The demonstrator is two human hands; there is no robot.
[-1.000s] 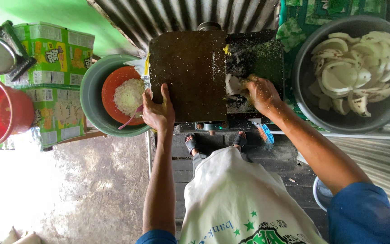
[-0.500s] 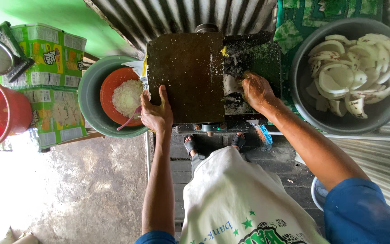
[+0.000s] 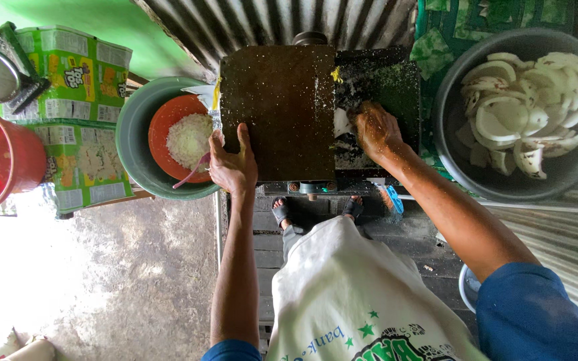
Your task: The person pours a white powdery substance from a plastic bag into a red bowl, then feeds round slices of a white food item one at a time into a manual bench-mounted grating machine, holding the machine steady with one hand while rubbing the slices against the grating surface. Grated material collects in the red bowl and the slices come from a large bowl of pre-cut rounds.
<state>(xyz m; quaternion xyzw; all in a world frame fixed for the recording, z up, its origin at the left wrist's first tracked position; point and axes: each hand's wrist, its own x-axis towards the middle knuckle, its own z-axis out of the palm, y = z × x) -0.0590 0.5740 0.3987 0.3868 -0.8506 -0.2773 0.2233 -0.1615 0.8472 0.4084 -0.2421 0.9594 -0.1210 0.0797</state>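
Dark grater lid (image 3: 282, 107): left hand (image 3: 233, 167) flat on edge; right hand (image 3: 376, 130) pressing, probably coconut.

The right hand (image 3: 376, 130) has pushed forward (deeper over the grater opening (image 3: 376, 87)), covering more of the white coconut piece (image 3: 342, 124).

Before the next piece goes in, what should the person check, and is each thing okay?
1. Left hand steadying the dark machine cover: ok.
2. Right hand clear of moving parts in the grating area: cannot tell, it rests right there.
3. Orange bowl sits by the machine's side with white shreds in it: ok.
4. Grey basin of coconut pieces beside the right hand: ok.
5. Piece gripped firmly: cannot tell, the hand hides it.
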